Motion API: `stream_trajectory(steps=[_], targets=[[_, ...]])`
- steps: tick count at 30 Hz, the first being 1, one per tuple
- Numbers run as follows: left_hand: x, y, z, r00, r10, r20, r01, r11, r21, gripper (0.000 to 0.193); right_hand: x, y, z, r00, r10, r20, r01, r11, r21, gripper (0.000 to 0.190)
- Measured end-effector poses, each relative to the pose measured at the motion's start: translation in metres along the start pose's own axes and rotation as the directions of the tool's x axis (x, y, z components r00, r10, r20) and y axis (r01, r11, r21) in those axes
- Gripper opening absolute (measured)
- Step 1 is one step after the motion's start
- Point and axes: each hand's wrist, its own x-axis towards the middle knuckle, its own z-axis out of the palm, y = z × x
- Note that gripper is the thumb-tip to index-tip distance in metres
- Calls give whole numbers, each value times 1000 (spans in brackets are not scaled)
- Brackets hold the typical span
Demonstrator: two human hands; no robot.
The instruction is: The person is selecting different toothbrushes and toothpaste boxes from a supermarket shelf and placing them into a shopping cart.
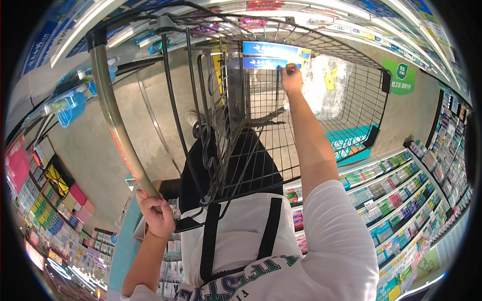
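Observation:
My left hand [155,214] is closed around the near end of the shopping cart's handlebar [113,113]. My right hand [292,77] reaches into the wire basket of the shopping cart [371,82], its fingers at the lower edge of a blue and white box [263,63]. Another similar blue box [267,48] lies right beside it, against the basket's far side. Whether my fingers grip the box or only touch it, I cannot tell. A crumpled clear plastic bag [325,88] with something yellow-green in it lies to the right of my hand.
Stocked shelves [391,188] run along the lower right, close to the cart. Lit shelves [339,26] stand beyond its far side. Blue plastic packages [71,105] are at the left. Below the cart is a grey floor with a green floor sticker [402,76].

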Motion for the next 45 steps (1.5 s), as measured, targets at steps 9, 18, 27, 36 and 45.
stream_trajectory(steps=[9, 18, 27, 36, 45], targets=[[5, 8, -2, 1000, 7, -21, -8, 999, -32, 20, -1, -20, 18, 897, -98, 432, -100, 905, 413, 30], [9, 21, 2, 992, -12, -128, 13, 1000, 8, 18, -138, -178, -125, 908, -319, 271, 38, 707, 706, 15], [11, 34, -6, 986, -63, -157, 58, 998, -35, 17, -234, -492, -301, -44, -960, -278, 995, -18, -95, 29], [9, 30, -18, 976, -31, -214, 21, 999, -50, 16, -208, -568, -315, 286, -955, 75, 732, 167, -661, 61], [9, 32, -26, 981, -67, -180, 58, 997, -52, 17, -198, -582, -316, 268, -961, 61, 690, 147, -709, 52]])
